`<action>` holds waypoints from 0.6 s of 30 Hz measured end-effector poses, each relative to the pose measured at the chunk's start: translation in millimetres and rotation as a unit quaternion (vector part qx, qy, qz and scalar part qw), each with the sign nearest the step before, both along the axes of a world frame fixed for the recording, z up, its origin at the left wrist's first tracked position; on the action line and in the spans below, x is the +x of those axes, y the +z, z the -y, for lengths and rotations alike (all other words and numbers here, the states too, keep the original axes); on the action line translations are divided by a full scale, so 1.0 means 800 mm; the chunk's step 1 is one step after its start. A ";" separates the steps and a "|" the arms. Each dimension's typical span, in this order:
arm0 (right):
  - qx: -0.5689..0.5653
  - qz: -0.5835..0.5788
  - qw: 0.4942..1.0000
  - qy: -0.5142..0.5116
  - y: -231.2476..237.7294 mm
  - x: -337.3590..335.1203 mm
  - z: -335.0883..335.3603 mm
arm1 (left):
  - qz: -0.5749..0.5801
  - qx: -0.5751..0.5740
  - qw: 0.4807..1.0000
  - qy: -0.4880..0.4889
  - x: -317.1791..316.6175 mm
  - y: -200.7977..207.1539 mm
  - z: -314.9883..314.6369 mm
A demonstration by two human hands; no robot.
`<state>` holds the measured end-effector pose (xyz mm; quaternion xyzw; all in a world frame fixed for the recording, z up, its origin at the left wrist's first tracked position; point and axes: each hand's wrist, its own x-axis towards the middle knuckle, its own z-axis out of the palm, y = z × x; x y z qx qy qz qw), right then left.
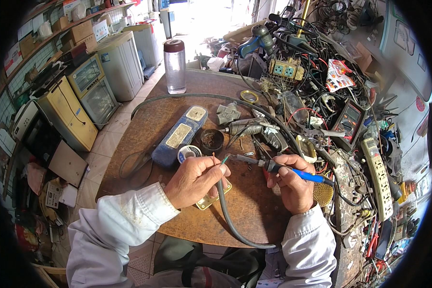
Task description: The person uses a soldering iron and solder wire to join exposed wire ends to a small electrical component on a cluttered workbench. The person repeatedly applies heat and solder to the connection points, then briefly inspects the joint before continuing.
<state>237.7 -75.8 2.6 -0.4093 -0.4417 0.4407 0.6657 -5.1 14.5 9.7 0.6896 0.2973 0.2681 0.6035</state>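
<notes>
My left hand (pixel 197 179) pinches the stripped end of a thick grey cable (pixel 225 211), with thin coloured wires showing at the fingertips. The cable loops down past the table's front edge. In my right hand (pixel 295 185) is a blue-handled soldering iron (pixel 305 176), its tip pointing left, close to the wire ends; whether they touch I cannot tell. Just beyond my left hand sits a solder spool (pixel 189 152), beside a small dark round tin (pixel 211 139). Under the left fingers lies a yellowish plate (pixel 205 201), partly covered.
A blue oblong device (pixel 180 136) and a clear bottle with a brown lid (pixel 174 67) stand on the wooden table (pixel 144 187). Tangled cables, a heat gun (pixel 257 42), a multimeter (pixel 349 122) and a power strip (pixel 377 177) crowd the right side. Cabinets (pixel 69 113) line the left.
</notes>
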 end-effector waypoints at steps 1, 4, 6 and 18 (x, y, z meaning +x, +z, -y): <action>0.001 0.000 1.000 -0.001 0.000 0.000 0.000 | -0.001 0.001 1.000 0.000 0.000 0.000 0.000; -0.002 0.017 1.000 -0.006 0.000 0.002 0.002 | -0.002 0.004 1.000 -0.004 0.001 0.002 0.000; -0.004 0.020 1.000 -0.006 -0.001 0.002 0.000 | -0.004 -0.002 1.000 -0.001 0.001 0.000 0.000; 0.001 0.007 1.000 -0.005 0.000 0.000 0.000 | 0.003 -0.008 1.000 -0.005 0.000 -0.001 0.000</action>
